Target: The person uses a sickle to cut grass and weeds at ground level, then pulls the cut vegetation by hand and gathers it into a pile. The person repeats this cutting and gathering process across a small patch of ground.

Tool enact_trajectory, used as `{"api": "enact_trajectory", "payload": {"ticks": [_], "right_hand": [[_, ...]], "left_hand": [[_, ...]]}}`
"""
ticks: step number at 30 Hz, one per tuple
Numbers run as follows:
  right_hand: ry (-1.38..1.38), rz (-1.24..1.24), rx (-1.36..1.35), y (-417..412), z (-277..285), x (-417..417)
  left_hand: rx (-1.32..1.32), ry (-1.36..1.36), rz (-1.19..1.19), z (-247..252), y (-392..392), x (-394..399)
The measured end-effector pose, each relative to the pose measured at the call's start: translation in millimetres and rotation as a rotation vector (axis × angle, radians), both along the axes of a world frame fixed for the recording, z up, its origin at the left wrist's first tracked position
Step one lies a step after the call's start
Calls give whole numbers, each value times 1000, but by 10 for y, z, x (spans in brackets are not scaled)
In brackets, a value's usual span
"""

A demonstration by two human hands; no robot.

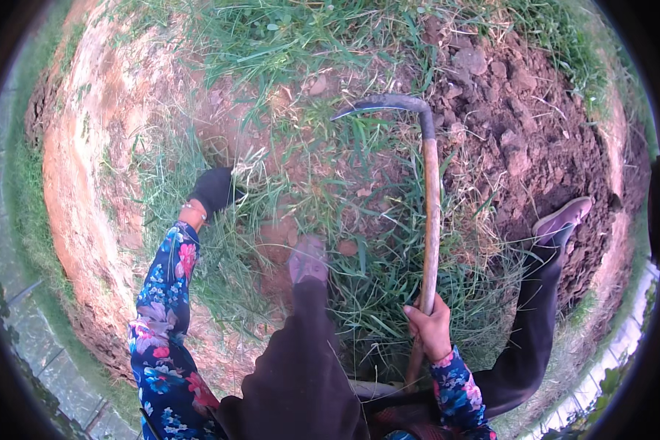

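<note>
My right hand [432, 324] grips the wooden handle [431, 220] of a sickle near its lower end. The sickle's curved metal blade [390, 102] points left above the grass, its tip over a sparse patch. My left hand [215, 190], in a black glove, is down in long grass [220, 258] at the left. Its fingers are hidden among the blades, so I cannot tell whether it holds any. Both sleeves are blue with a floral print.
Loose clods of brown soil [514, 126] lie at the right, beside one shoe [562, 219]. The other shoe [308, 259] stands at the centre. More grass [291, 38] grows at the top; bare earth [71, 181] curves along the left. Paving [38, 335] shows at the lower left.
</note>
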State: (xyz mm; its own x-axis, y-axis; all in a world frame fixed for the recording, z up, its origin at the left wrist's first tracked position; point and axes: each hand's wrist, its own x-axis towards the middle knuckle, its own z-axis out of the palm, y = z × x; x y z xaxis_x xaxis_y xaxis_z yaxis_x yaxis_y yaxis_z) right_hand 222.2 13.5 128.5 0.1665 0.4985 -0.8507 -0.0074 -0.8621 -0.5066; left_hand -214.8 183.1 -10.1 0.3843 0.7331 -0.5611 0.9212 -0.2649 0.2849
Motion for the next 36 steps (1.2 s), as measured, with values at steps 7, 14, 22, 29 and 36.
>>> {"api": "enact_trajectory", "payload": {"ticks": [7, 14, 22, 29, 36], "right_hand": [[80, -21, 6, 16, 7, 3], [50, 5, 14, 2, 2, 39], [31, 32, 9, 6, -13, -7], [33, 40, -32, 2, 21, -43], [5, 73, -1, -15, -6, -33]], "left_hand": [[-43, -315, -157, 134, -1184, 234], [-171, -292, -33, 455, -1604, 635], [466, 29, 42, 718, -748, 1042], [185, 180, 18, 95, -462, 1194], [375, 143, 220, 14, -641, 758]]}}
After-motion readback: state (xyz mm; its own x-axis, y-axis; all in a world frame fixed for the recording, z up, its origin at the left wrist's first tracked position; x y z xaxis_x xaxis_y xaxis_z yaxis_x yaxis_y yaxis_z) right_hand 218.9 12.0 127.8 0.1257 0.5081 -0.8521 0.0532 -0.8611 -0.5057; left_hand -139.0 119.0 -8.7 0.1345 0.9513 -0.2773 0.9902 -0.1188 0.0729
